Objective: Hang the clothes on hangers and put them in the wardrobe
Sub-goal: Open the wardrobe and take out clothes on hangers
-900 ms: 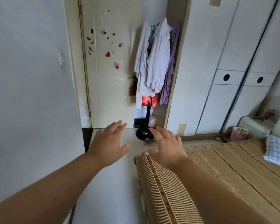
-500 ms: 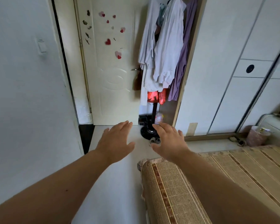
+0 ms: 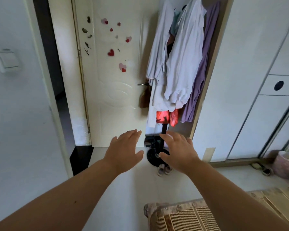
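Note:
Several clothes hang on a black coat stand (image 3: 163, 130) in the corner between the door and the wardrobe: a white shirt (image 3: 183, 64), another white garment (image 3: 157, 52), a purple garment (image 3: 202, 72) and a red piece (image 3: 167, 117) lower down. The white wardrobe (image 3: 257, 72) with sliding doors fills the right side. My left hand (image 3: 123, 150) and my right hand (image 3: 178, 150) reach forward side by side, fingers straight and spread, holding nothing, well short of the clothes. No hanger is visible.
A white door (image 3: 113, 89) with heart stickers stands open beside a dark doorway (image 3: 47, 64). A bed with a bamboo mat (image 3: 182, 217) lies at the lower right. Small shoes (image 3: 163, 169) sit by the stand's round base. A pink bin (image 3: 285, 164) stands near the wardrobe.
The view has moved forward toward the coat stand and door, so the clothes loom larger and the bed has dropped lower. Both hands stay outstretched and empty.

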The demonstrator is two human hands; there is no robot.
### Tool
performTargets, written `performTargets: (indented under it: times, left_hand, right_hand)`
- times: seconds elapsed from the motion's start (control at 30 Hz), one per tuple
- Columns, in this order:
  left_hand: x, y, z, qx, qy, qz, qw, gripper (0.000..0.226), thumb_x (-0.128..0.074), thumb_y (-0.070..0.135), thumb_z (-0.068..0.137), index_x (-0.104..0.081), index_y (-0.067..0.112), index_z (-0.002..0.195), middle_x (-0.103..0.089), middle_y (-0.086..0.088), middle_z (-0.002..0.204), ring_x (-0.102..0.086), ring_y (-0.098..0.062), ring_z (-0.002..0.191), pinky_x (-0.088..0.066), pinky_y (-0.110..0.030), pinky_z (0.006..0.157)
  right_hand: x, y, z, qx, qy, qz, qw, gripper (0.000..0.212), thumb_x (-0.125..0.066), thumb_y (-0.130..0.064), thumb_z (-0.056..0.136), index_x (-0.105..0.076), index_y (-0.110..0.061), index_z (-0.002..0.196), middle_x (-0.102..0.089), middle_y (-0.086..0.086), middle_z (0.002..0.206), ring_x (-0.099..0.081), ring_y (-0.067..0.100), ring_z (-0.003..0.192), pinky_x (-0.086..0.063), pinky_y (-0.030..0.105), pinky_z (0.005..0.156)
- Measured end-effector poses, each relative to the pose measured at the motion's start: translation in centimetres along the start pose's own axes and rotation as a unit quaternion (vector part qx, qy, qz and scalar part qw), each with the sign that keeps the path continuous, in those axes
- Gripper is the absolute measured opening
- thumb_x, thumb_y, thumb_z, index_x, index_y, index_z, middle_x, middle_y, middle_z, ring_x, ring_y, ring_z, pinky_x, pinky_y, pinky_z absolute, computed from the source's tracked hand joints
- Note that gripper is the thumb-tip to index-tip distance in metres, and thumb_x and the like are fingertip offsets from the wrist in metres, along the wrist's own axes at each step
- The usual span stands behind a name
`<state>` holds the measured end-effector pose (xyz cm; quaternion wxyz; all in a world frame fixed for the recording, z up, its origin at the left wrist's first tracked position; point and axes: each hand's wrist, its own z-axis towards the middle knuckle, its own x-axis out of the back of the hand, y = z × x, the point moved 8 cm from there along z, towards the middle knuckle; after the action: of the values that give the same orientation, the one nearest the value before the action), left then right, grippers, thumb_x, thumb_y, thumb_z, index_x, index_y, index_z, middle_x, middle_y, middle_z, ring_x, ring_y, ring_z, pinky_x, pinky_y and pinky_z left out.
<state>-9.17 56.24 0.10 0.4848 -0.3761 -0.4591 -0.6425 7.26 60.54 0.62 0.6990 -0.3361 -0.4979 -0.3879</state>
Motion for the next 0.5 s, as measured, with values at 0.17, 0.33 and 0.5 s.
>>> performTargets:
  times: [0.17,0.33,0.5]
  left_hand:
    - [-1.8,-4.6,10.1,-0.041,0.0,0.005,0.999,0.068,-0.045,0.046,0.09,-0.018,0.026,0.149,-0.019,0.005,0.157,-0.017,-0.013,0.143,-0.018,-0.042,0.115]
    - [-3.2,-7.4,19.7,-0.097,-0.012,-0.004,0.995,0.067,-0.048,0.041,0.088,-0.023,0.025,0.148,-0.024,0.005,0.155,-0.021,-0.012,0.141,-0.022,-0.039,0.112]
    - [-6.8,-6.9,27.4,-0.147,-0.029,-0.037,0.988,0.067,-0.05,0.041,0.088,-0.025,0.025,0.147,-0.026,0.005,0.154,-0.025,-0.013,0.14,-0.026,-0.038,0.109]
  right_hand:
    - [-2.9,1.7,9.6,-0.041,0.022,-0.004,0.999,0.064,-0.052,-0.048,0.086,-0.026,-0.035,0.143,-0.029,-0.003,0.152,-0.028,0.022,0.138,-0.019,0.049,0.114]
    - [-5.6,3.7,17.1,-0.102,0.025,0.003,0.994,0.065,-0.051,-0.045,0.087,-0.023,-0.034,0.144,-0.026,-0.003,0.153,-0.026,0.021,0.139,-0.015,0.05,0.113]
    - [-8.2,8.1,21.8,-0.157,0.003,0.004,0.988,0.067,-0.054,-0.043,0.084,-0.022,-0.037,0.143,-0.025,-0.005,0.152,-0.026,0.02,0.139,-0.012,0.05,0.114]
